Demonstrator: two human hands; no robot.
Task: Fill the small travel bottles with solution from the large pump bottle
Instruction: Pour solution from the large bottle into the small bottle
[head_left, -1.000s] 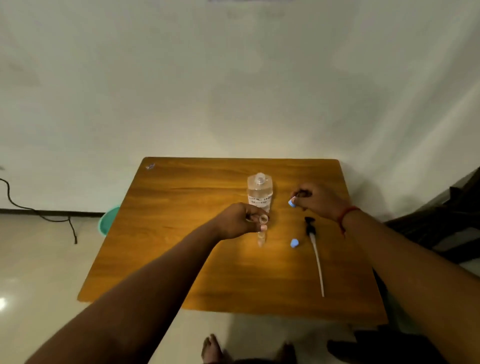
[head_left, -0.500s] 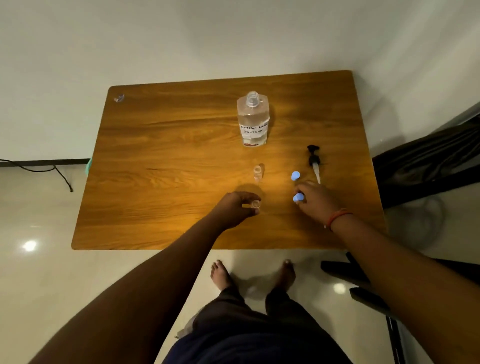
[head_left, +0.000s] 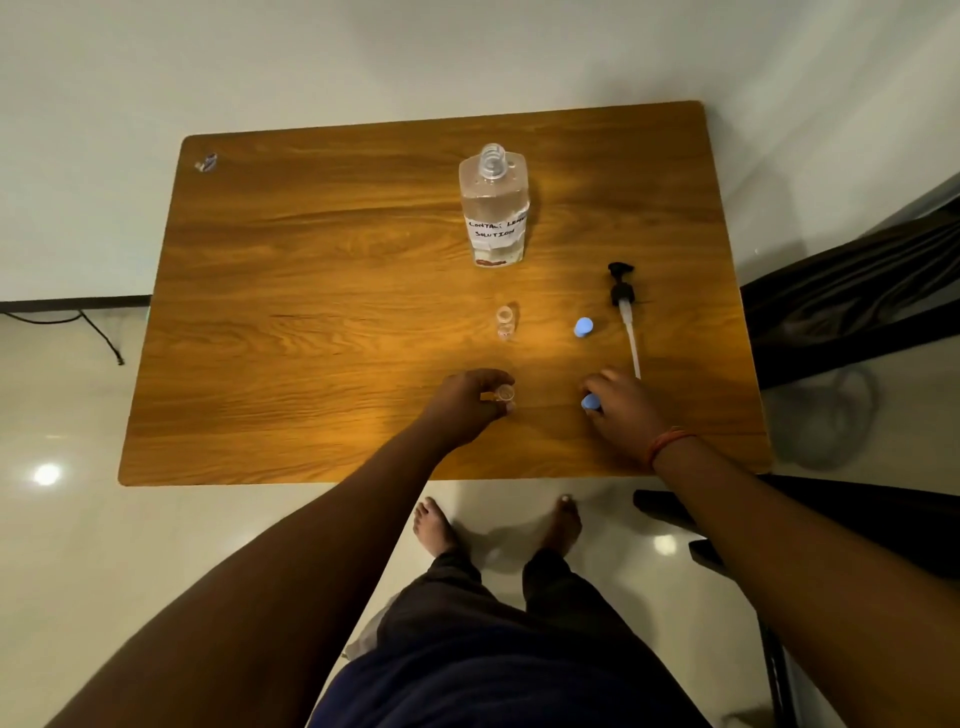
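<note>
Pump head (head_left: 622, 291), blue cap (head_left: 583, 327), beside table (head_left: 311, 312) edge

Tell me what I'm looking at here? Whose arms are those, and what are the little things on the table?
No machine here: a person wears a camera on their head, so you look down along their own arms, legs and bare feet. The left hand holds a small clear travel bottle standing on the wooden table. The right hand has its grip on a blue cap. Farther away stand another small bottle, open, and a second blue cap. The big bottle of clear solution stands open at the back. Its black pump lies flat beside it.
</note>
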